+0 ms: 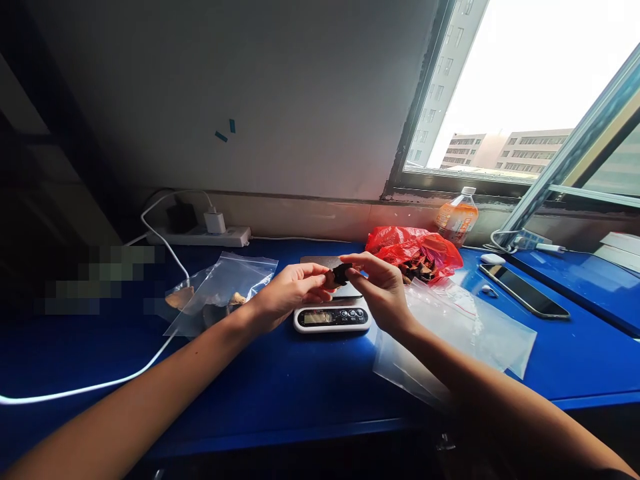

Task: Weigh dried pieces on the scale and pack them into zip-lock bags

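Note:
Above a small digital scale [331, 319], my left hand [295, 290] and my right hand [381, 283] pinch a dark brown, irregular dried piece [342, 274] between their fingertips. Its exact kind does not show. The scale's metal plate is partly hidden behind my fingers, and its display is too faint to read. Just behind my right hand, a red plastic bag [400, 241] lies open with similar dark dried pieces [419, 270] at its mouth. Clear zip bags [467, 327] lie beneath my right forearm. To the left, more clear bags [220, 283] hold or cover light brown pieces.
A drink bottle [459, 217] stands by the window behind the red bag. A phone [525, 291] and a white earbud with its case [493, 259] lie on the right. A power strip [200, 236] with a white cable [145, 365] runs along the left of the blue table [280, 393].

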`<state>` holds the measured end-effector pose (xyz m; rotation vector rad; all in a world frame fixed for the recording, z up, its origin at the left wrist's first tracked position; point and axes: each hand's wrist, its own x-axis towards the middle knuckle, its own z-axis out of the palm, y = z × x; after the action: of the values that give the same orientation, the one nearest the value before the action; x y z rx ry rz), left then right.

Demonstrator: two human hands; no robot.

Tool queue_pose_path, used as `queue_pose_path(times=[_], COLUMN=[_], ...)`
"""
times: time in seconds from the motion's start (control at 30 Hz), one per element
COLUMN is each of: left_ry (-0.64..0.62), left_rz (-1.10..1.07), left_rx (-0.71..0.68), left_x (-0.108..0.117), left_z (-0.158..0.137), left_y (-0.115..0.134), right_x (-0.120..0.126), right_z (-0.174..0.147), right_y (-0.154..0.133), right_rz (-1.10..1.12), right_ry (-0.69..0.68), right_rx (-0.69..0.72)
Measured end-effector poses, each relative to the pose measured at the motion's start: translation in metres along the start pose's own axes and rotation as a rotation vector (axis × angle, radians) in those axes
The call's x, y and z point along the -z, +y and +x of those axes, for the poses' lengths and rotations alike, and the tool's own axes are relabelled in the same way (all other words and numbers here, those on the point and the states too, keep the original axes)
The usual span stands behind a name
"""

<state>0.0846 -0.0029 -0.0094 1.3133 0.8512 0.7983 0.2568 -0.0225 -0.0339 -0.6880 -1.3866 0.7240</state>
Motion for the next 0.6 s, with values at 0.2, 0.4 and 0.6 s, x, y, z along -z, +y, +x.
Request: queue_pose_path(times=[0.2,0.4,0.6], left_ry=[-0.007,-0.019,-0.005], left_rz=[0.032,0.015,0.019], left_rx=[-0.002,-0.026,-0.001], left_x=[-0.0021,-0.0065,-0.0076], left_z=[-0.0023,-0.0028,-0.0037], left_y=[0.0011,0.0014,0.0011], right_x=[0.0009,0.0005,0.0022], right_z=[-0.0001,0.0002,0.0009], right_y=[-0.0055,-0.0083,-0.0073], right_rz=[-0.091,-0.155,-0.117], right_ry=[-0.013,0.016,0.004], right_rx=[0.073,0.086,0.091])
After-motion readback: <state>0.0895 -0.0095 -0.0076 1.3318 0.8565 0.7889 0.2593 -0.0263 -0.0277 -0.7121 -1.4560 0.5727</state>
